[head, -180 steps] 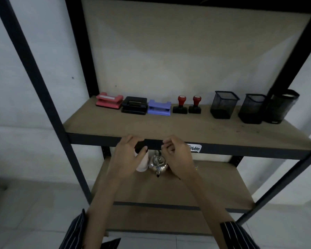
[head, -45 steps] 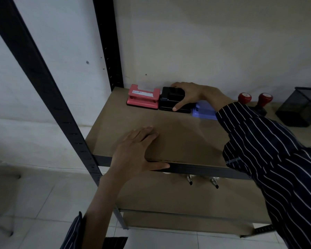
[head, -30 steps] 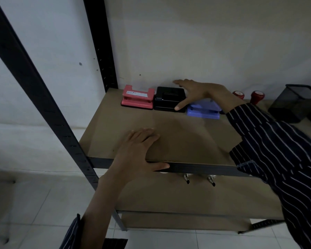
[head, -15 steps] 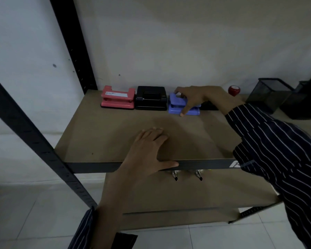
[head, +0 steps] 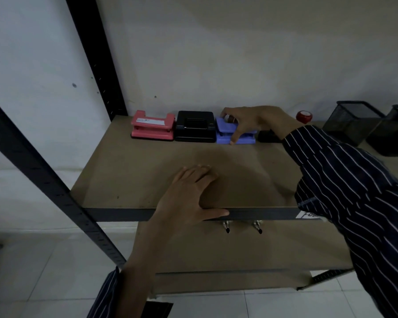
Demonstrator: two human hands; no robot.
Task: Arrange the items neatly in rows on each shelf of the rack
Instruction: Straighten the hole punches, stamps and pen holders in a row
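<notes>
Along the back of the brown shelf (head: 133, 175) stand a pink hole punch (head: 152, 126), a black hole punch (head: 194, 126) and a blue hole punch (head: 225, 134), side by side and touching. My right hand (head: 251, 121) grips the blue punch from above, thumb on its front edge. Flat on the shelf's front edge rests my left hand (head: 191, 196), fingers spread, holding nothing. Right of the blue punch a black stamp base (head: 268, 136) and a red stamp knob (head: 304, 116) show behind my wrist.
Two black mesh pen holders (head: 352, 121) (head: 393, 131) stand at the shelf's right end. Black rack uprights (head: 97, 56) (head: 44, 177) rise at the left. On the lower shelf (head: 216, 251), two metal spouts (head: 226, 226) (head: 257, 227) peek from under the upper shelf's edge.
My right hand moved from the black punch to the blue punch and closed on it; the blue punch now sits against the black one. My left hand stayed on the shelf edge.
</notes>
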